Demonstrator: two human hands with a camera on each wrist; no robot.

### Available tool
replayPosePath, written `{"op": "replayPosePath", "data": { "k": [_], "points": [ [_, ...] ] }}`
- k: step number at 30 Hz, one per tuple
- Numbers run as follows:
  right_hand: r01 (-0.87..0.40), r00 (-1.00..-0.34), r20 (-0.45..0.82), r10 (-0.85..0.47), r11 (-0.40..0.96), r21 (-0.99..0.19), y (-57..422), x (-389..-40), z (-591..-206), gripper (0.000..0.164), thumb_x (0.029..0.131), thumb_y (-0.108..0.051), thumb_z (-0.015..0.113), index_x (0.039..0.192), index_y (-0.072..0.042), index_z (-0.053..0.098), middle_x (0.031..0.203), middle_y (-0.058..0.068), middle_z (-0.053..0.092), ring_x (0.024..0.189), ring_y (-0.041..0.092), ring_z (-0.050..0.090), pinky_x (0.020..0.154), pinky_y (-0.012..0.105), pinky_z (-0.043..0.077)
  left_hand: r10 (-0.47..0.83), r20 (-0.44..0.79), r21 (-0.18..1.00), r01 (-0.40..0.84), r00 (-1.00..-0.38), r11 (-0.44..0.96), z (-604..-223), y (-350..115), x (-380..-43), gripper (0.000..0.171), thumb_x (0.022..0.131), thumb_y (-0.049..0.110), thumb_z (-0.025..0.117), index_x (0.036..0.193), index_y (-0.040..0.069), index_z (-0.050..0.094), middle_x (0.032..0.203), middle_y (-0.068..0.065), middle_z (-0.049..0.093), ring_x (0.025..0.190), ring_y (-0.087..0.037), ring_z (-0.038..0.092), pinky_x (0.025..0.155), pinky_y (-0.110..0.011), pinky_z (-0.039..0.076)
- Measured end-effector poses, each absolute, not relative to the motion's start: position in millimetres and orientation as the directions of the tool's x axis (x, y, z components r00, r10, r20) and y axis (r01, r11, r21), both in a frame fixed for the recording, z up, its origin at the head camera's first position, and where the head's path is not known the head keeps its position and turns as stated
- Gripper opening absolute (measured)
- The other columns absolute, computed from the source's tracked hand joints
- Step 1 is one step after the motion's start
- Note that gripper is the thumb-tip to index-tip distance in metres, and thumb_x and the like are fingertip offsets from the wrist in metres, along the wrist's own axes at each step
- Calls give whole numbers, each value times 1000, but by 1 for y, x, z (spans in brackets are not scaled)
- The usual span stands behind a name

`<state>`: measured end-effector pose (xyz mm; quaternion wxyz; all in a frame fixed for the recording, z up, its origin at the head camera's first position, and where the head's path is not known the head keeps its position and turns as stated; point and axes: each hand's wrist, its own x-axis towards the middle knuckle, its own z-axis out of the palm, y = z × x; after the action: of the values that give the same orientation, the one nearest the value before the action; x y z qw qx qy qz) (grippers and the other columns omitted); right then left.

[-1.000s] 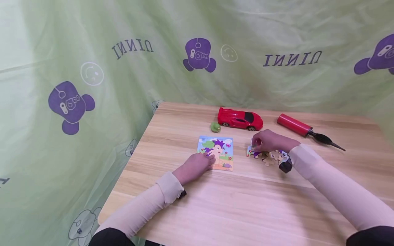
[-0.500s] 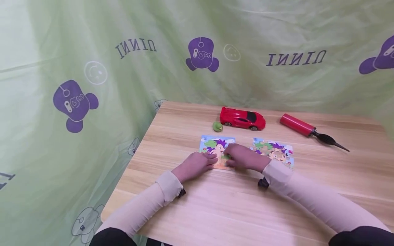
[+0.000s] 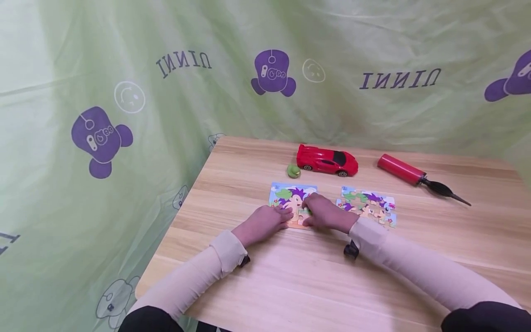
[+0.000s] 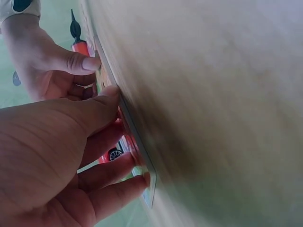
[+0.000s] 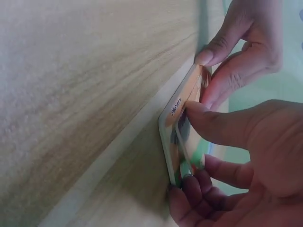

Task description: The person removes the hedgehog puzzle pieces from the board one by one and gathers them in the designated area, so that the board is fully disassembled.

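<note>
A square jigsaw board (image 3: pixel 274 188) with a cartoon hedgehog picture lies on the wooden table. My left hand (image 3: pixel 264 224) rests on its left and front part, the thumb (image 4: pixel 111 91) at the near edge and the other fingers spread toward the left side. Over the right part of the board, my right hand (image 3: pixel 325 212) pinches a jigsaw piece (image 5: pixel 189 147) between thumb and fingers. That piece stands tilted at the lower right corner, one edge raised from the board. To the right lies a group of joined and loose jigsaw pieces (image 3: pixel 371 198) with a matching picture.
Behind the board stand a small green toy duck (image 3: pixel 293 171) and a red toy car (image 3: pixel 327 160). A red hand pump (image 3: pixel 401 169) with a black nozzle lies at the back right. A green printed curtain (image 3: pixel 224 101) hangs behind the table (image 3: pixel 265 286).
My right hand has moved left from the group of pieces onto the board and now pinches a piece there. The left hand stays on the board. The head view shifted slightly.
</note>
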<state>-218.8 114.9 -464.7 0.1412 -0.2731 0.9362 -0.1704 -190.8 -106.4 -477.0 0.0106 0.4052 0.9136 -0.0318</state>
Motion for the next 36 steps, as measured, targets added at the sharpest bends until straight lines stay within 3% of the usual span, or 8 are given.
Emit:
{"op": "replayPosePath", "data": {
  "k": [8, 13, 18, 24, 36],
  "points": [
    [-284, -865, -173, -470, 744, -605, 133, -227, -458, 12, 86, -10, 76, 97, -8, 71, 88, 7, 67, 80, 17, 57, 72, 29, 49, 744, -57, -51, 746, -666, 664, -475, -100, -190, 42, 104, 35, 53, 142, 18, 56, 147, 1, 56, 130, -19, 60, 97, -35, 57],
    [-271, -871, -127, -475, 678, -683, 166, -233, -445, 9, 87, -10, 75, 96, -8, 74, 88, 7, 72, 80, 16, 60, 71, 26, 50, 746, -68, -42, 749, -662, 661, -474, -97, -193, 41, 104, 33, 53, 142, 17, 56, 147, 0, 55, 131, -19, 60, 100, -35, 56],
    [-305, -869, -110, -483, 696, -650, 226, -224, -436, 11, 87, -10, 75, 99, -9, 76, 88, 3, 72, 79, 12, 57, 70, 23, 48, 751, -82, -22, 754, -656, 656, -473, -96, -197, 41, 104, 33, 54, 142, 18, 56, 148, 1, 55, 132, -18, 59, 101, -36, 55],
    [-235, -862, -239, -447, 770, -593, 285, -201, -439, 10, 88, -11, 73, 98, -11, 74, 85, -3, 69, 74, 8, 54, 66, 21, 47, 713, -109, 55, 712, -693, 701, -470, -105, -198, 43, 102, 34, 56, 143, 20, 55, 149, 3, 53, 135, -16, 56, 105, -37, 52],
    [-170, -868, -299, -396, 803, -571, 313, -182, -447, 12, 88, -13, 75, 100, -10, 76, 92, 0, 72, 75, 12, 53, 62, 21, 45, 705, -119, 191, 681, -699, 707, -473, -108, -198, 43, 101, 32, 59, 142, 18, 57, 149, 3, 53, 138, -21, 53, 114, -39, 45]
  ]
}}
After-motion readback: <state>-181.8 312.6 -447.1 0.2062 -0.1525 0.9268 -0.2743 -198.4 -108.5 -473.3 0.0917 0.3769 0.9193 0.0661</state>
